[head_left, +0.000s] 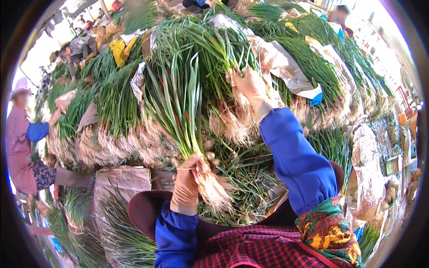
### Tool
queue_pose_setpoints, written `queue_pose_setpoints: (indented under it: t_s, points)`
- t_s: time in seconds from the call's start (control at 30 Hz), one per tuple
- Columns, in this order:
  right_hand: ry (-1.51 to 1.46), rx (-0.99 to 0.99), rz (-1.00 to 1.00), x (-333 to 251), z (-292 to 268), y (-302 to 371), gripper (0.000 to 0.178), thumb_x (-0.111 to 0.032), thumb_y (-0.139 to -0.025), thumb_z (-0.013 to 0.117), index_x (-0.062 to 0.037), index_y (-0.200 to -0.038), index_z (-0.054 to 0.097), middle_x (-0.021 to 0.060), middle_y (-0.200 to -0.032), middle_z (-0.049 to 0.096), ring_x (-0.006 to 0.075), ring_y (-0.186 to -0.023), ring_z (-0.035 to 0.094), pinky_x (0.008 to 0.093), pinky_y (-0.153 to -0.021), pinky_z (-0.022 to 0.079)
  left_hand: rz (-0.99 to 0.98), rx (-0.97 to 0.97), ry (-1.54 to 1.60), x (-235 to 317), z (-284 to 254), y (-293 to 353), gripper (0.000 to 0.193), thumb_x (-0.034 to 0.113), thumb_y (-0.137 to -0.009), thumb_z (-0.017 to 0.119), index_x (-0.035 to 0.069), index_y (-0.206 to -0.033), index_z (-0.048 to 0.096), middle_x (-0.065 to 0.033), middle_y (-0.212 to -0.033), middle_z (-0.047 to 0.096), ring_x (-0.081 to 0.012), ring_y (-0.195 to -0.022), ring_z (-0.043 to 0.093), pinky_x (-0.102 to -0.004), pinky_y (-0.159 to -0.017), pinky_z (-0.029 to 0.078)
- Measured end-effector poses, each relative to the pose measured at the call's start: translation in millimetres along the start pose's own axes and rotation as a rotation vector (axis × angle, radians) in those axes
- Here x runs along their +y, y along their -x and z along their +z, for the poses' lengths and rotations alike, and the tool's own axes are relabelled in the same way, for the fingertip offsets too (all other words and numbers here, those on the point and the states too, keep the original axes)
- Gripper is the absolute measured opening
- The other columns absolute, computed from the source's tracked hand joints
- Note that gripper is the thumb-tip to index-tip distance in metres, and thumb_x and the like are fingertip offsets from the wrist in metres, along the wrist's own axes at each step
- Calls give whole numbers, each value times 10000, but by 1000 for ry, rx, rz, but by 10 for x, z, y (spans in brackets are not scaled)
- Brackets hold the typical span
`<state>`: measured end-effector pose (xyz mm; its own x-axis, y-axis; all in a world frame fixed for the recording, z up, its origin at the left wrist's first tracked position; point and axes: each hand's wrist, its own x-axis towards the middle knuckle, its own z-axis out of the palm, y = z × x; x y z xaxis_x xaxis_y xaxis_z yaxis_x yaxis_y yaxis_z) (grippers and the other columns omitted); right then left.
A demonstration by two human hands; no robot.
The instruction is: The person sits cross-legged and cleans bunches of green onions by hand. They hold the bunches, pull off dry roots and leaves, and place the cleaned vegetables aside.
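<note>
My left hand [185, 181], in a tan glove, is closed round the base of a bunch of spring onions [181, 111]. Their pale, stringy roots hang out below the fist, and the long green leaves point up and away from me. Farther off and to the right, my right hand [251, 87], gloved too, has its fingers closed at the root end of some spring onions [225, 53] on top of the heap. A pale tangle of roots [234, 116] hangs just below that hand.
Long rows of spring onions [118, 96] lie left and right, some under white sheets [286, 67]. Loose leaves [246, 178] litter the ground before my knees. A brown sack [123, 178] lies left. Another person [24, 138] reaches into the left row; others work farther back.
</note>
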<state>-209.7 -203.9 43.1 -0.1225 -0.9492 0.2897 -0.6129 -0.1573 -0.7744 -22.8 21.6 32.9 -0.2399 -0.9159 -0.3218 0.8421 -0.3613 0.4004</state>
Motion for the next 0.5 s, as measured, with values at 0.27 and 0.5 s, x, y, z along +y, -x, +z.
queue_pose_setpoints:
  t_s: [0.27,0.5]
  points:
    - [-69,-340,-187,130,-86,443,117,-62,-829,519,-28,-842,630,122,-835,631,216,-762,609,337,-748,494,104,-325,37,3,115,41,243,36,-739,585,8,-972,519,-44,-629,478,-125,-463,442,-245,-414,369]
    - [141,166,-74,149,163,-68,223,-257,-782,587,-39,-827,593,183,-802,617,334,-746,613,412,-689,481,50,-270,-234,-112,266,-82,146,127,-756,613,39,-789,501,-60,-630,499,-158,-515,484,-293,-496,427]
